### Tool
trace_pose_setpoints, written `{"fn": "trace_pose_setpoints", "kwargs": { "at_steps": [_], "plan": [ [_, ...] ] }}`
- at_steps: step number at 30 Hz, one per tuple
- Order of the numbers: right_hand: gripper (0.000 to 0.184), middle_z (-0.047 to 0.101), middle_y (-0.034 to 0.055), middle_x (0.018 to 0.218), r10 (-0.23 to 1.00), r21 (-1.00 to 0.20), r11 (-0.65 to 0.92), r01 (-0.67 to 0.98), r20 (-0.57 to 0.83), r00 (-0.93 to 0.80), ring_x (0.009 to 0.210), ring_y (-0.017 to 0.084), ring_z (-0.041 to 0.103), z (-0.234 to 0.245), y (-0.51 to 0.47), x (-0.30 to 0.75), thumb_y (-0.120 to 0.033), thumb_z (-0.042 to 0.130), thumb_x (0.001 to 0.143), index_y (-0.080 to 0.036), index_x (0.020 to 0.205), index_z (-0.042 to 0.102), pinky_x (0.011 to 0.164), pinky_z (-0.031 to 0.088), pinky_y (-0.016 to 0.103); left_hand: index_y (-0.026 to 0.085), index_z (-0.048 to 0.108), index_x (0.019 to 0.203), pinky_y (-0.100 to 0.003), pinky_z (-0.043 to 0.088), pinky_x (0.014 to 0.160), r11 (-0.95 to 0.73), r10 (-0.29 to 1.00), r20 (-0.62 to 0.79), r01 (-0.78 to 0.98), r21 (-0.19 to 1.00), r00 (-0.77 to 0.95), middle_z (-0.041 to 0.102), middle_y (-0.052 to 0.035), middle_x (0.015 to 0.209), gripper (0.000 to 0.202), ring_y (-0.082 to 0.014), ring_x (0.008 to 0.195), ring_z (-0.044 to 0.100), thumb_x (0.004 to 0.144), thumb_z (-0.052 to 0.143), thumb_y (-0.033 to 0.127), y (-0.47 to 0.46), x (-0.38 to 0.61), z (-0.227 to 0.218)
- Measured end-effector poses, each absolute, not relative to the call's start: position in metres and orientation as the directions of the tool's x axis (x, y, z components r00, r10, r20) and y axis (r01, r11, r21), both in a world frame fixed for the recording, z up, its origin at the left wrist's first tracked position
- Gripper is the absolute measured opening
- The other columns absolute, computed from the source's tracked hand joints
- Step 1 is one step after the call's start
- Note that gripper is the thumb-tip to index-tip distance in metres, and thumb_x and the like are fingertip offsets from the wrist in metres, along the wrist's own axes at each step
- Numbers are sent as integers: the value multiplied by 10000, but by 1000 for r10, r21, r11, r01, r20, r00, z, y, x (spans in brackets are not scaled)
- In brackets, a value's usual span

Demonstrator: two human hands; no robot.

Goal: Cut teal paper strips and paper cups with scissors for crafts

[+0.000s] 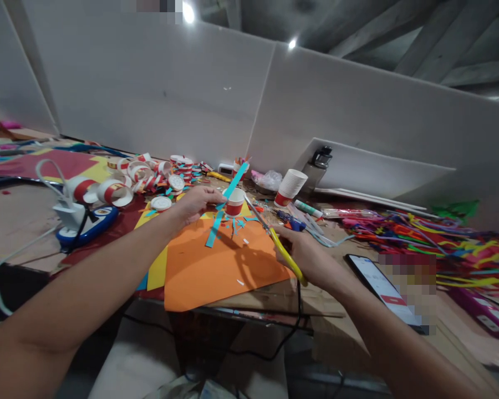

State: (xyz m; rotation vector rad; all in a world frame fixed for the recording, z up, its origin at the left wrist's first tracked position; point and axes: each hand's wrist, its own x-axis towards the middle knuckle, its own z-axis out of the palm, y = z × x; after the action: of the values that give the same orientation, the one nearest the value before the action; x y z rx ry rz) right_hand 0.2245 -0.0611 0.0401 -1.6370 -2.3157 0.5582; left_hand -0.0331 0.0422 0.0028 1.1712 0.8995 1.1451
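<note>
My left hand (197, 200) pinches a long teal paper strip (225, 204) that slants across a small red-and-white paper cup (234, 201) standing on orange paper (216, 266). My right hand (305, 256) grips yellow-handled scissors (270, 233), their blades pointing up-left toward the cup and strip. Small teal paper scraps (238, 224) lie around the cup's base.
Cut red-and-white cup rings and bottoms (137, 177) are piled at the back left. A stack of paper cups (290, 187), a glue stick (308, 208), a phone (382, 288), a heap of coloured pipe cleaners (441, 244) and a power strip (87, 224) lie around. White panels wall the back.
</note>
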Motion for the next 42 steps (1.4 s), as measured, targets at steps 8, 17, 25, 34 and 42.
{"fn": "trace_pose_setpoints", "kwargs": {
  "at_steps": [8, 17, 25, 34, 42],
  "plan": [
    [360, 619, 48, 902, 917, -755, 320, 572, 95, -388, 736, 152, 599, 33, -55, 205, -185, 536, 776, -189, 1136, 556, 611, 491, 255, 101, 644, 564, -259, 461, 665, -9, 955, 99, -303, 953, 281, 711, -108, 766, 179, -143, 715, 637, 556, 799, 190, 39, -37, 9],
    [282, 495, -49, 651, 929, -854, 133, 503, -69, -363, 457, 71, 472, 28, -48, 201, -339, 564, 837, -183, 1073, 567, 415, 403, 189, 93, 632, 556, -278, 501, 685, 19, 931, 82, -273, 962, 356, 712, -125, 789, 146, -163, 743, 663, 604, 762, 138, 41, -39, 9],
    [364, 461, -63, 589, 921, -828, 136, 544, -97, -378, 423, 63, 444, 27, -50, 201, -395, 556, 859, -169, 1140, 609, 379, 382, 170, 105, 623, 561, -274, 477, 687, 29, 906, 65, -213, 977, 419, 664, -65, 666, 146, -135, 651, 640, 622, 749, 145, 44, -41, 4],
    [393, 482, -51, 583, 927, -772, 170, 613, -87, -366, 394, 69, 432, 22, -47, 207, -426, 542, 852, -168, 1128, 648, 350, 356, 181, 120, 615, 543, -284, 421, 666, 1, 893, 83, -187, 982, 442, 621, -42, 621, 152, -125, 623, 594, 623, 742, 145, 43, -40, 3],
    [329, 472, -50, 557, 927, -746, 198, 636, -69, -369, 400, 65, 437, 27, -50, 206, -384, 542, 850, -154, 1048, 670, 356, 337, 165, 121, 607, 528, -273, 405, 648, 11, 891, 71, -176, 984, 449, 616, -41, 612, 169, -128, 615, 590, 603, 753, 163, 40, -39, 5]
  ]
}}
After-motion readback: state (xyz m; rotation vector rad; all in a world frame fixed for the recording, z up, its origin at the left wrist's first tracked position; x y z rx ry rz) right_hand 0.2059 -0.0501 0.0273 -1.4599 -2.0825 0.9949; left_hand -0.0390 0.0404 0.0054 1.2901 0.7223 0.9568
